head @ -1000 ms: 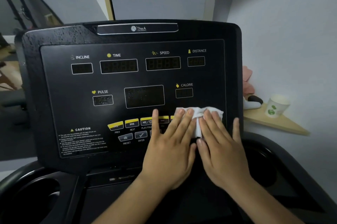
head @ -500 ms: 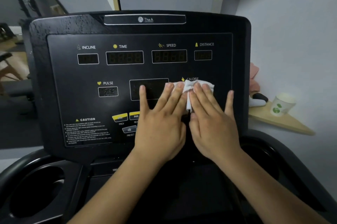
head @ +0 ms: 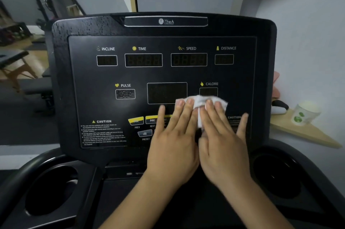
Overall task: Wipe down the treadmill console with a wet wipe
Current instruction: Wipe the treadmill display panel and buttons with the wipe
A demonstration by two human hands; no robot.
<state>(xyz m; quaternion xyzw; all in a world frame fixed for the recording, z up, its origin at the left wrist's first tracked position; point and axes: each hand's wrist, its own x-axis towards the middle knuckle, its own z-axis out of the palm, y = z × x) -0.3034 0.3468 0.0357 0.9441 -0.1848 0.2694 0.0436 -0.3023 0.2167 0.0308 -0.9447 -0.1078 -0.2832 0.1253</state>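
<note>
Wet wipe (head: 200, 100): thin, limp, light and damp (it probably bunches and drags rather than glides); best pinned under flat fingertips, not pinched.
Place: crumpled on the console (head: 89, 83) face, right of centre, just under the CALORIE window (head: 208, 91).
Left hand (head: 175, 135): flat, fingers straight, tips pressing the wipe's left part.
Right hand (head: 222, 135): flat alongside, touching the left, fingertips on the wipe's right part.

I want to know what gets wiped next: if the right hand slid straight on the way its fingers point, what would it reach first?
Most likely the small CALORIE display window, just above the white wet wipe that the right hand presses flat; beyond it is bare black treadmill console panel.
</note>
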